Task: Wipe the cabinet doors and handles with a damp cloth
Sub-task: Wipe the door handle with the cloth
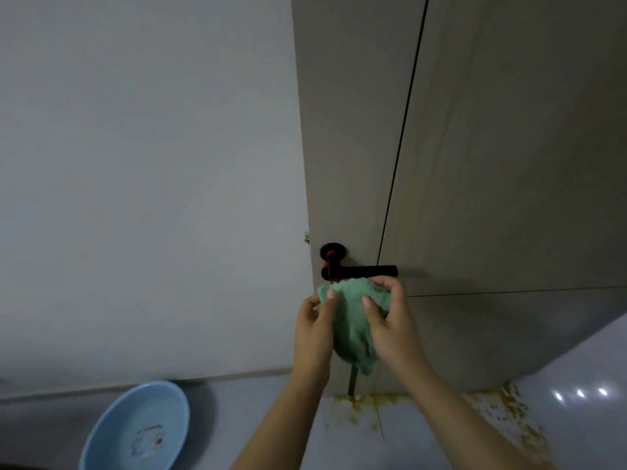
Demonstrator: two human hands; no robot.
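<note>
Just below handle (359, 268), hand-gripped cloth (353, 327).

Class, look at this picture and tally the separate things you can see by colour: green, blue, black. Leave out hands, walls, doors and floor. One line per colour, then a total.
Green: 1, the cloth, held by the left hand and right hand
Blue: 1, the basin
Black: 1, the door handle
Total: 3
</note>
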